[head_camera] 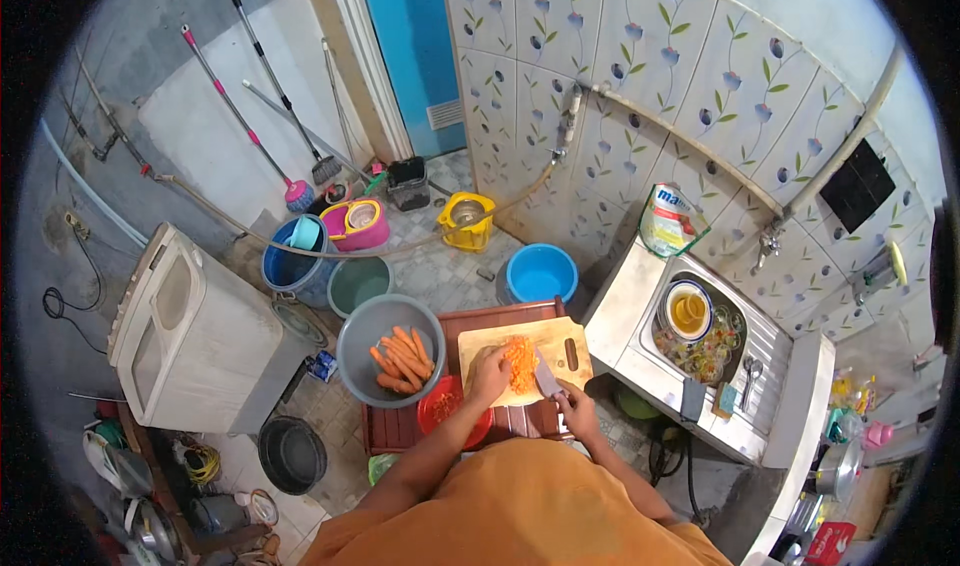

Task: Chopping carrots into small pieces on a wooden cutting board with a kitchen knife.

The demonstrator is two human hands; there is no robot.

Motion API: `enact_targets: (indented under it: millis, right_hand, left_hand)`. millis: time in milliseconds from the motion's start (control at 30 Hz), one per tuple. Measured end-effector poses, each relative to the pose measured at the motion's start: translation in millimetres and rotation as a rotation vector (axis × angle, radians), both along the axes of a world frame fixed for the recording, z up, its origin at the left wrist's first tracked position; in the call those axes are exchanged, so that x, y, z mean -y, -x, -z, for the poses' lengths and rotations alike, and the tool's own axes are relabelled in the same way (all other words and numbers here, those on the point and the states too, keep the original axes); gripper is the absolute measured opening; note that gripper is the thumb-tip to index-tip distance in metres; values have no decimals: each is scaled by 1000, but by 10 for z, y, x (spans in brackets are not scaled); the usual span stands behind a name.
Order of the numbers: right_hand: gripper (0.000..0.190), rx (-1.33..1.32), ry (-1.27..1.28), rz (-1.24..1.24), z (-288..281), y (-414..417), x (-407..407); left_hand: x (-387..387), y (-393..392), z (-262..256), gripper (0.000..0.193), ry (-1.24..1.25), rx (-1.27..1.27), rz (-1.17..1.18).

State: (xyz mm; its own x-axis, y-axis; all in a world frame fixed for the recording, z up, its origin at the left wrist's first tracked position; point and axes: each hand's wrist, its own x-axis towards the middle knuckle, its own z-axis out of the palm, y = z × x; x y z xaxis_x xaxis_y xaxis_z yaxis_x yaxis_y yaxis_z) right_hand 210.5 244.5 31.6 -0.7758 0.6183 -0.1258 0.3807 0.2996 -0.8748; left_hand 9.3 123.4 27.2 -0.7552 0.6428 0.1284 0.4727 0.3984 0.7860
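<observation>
A wooden cutting board [480,341] with a handle slot lies on a low reddish-brown table [501,314]. Chopped orange carrot [520,363] is heaped on its middle. My right hand [577,410] grips a kitchen knife [546,380], its broad blade against the right side of the heap. At the heap's left edge is my left hand [489,377], fingers bent; whether it holds a piece is hidden. Left of the board, whole carrots [405,359] fill part of a grey basin [356,374]. A red basin [431,416] with small orange bits sits partly beneath my left forearm.
Beyond the table stand a blue basin [541,273], a green-grey bucket [360,287] and a yellow container [465,222]. To the right, a steel sink [652,333] holds dishes, with a sponge [725,399] on its counter. A washing machine [217,341] and a black basin [292,455] are at left.
</observation>
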Motion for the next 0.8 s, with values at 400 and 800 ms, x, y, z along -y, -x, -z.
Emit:
enact_targets:
  millis: [400,800]
  right_hand:
    - [33,-82,158,-22,-313,-115,110]
    - [37,81,275,-270,-452,-74,794]
  left_hand:
    - [416,-125,-212,37,-265,24,-100]
    - [1396,-692,-275,56,-22,-60,241]
